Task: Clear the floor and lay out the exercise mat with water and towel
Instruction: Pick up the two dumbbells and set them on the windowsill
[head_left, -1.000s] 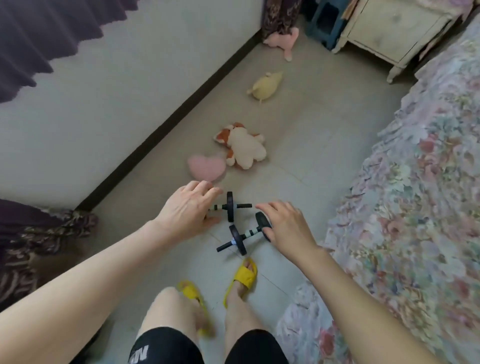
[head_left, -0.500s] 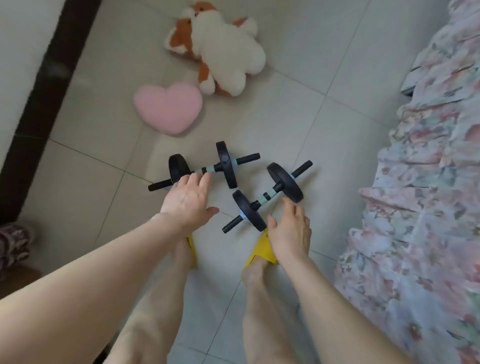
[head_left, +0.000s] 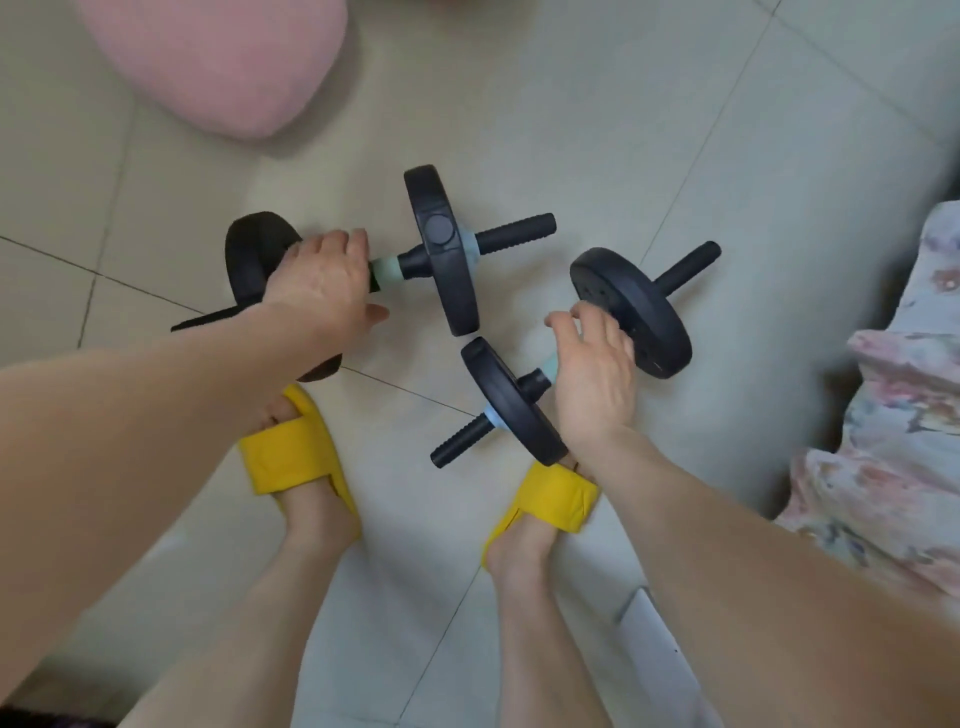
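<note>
Left hand (head_left: 317, 283) wrapped over the bar of the left dumbbell (head_left: 441, 249), mid-frame | right hand (head_left: 592, 384) curled around the bar of the right dumbbell (head_left: 631, 312), grip not fully closed | both on tiled floor (head_left: 571, 130) | pink cushion (head_left: 218, 57) upper left | yellow slippers (head_left: 291, 447) below.

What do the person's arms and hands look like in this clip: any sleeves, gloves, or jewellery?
Both forearms are bare as far as the frame shows, with no sleeves in view. The left hand and right hand wear no gloves, and no rings, watch or bracelet show. No markings or straps appear on either arm. Lower down, the feet wear yellow slippers.
</note>
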